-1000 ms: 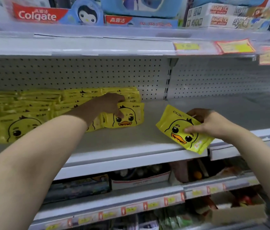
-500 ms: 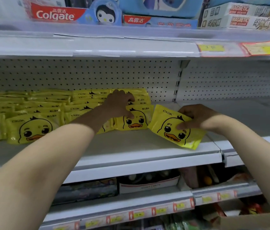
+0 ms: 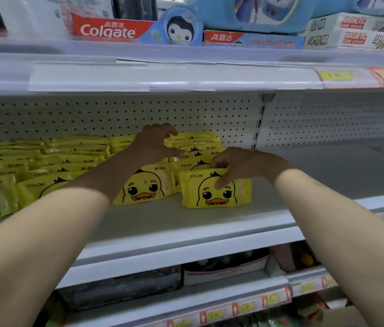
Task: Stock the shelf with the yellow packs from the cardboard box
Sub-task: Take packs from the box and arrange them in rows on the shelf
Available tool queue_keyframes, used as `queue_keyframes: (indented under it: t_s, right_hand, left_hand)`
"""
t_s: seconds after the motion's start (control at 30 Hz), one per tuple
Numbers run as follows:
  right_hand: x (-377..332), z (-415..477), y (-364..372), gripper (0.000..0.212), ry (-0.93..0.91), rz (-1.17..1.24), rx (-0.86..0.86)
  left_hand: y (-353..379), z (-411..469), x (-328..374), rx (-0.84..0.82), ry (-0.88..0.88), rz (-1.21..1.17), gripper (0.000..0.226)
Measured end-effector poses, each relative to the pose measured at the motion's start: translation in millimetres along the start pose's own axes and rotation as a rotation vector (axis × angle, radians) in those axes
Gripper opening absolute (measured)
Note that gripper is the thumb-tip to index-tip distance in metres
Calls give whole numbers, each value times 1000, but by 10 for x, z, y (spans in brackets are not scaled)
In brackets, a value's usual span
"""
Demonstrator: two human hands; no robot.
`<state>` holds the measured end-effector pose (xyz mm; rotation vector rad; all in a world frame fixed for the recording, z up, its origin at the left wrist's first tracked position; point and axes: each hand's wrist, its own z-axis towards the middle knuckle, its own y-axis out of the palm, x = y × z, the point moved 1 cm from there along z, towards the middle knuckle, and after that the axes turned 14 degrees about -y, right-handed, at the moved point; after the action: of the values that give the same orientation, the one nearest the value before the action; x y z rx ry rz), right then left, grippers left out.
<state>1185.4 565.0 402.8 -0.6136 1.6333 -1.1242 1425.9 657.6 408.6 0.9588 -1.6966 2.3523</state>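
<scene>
The person's right hand (image 3: 240,166) is gripping the top edge of a yellow pack (image 3: 214,191), fingers curled behind it and the thumb pressing on its duck face. The pack is standing upright on the shelf (image 3: 209,224), at the right end of the front row, just beside a neighbouring pack (image 3: 145,185) on its left. The left hand (image 3: 155,142) is curving round the left ends of the rear packs (image 3: 195,143), fingers hooking over their tops and the thumb lying below. More packs (image 3: 52,159) are filling the shelf leftward to the frame's edge. To the right of the held pack, bare shelf is running past the slotted upright (image 3: 260,123) into the next bay. A bare strip is lying between the packs and the shelf's front lip. The upper shelf (image 3: 186,76) is hanging well above both hands. A corner of the cardboard box (image 3: 344,315) is showing at the lower right.
</scene>
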Motion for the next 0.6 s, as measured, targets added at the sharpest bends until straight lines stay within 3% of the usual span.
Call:
queue_keyframes:
  t_s: [0.07, 0.2, 0.37, 0.6]
  right_hand:
    - [-8, 56, 26, 35, 12, -10, 17]
    - [-13, 77, 124, 62, 31, -90, 157]
    - [-146, -76, 275, 59, 35, -281, 314]
    - [-605, -463, 434, 76, 92, -310, 278]
  left_hand:
    - [1, 0, -34, -5, 10, -23, 65]
    - [-4, -43, -103, -14, 9, -48, 64]
    - [-2, -342, -151, -15, -34, -83, 63]
    - [-87, -1093, -90, -18, -150, 53, 62]
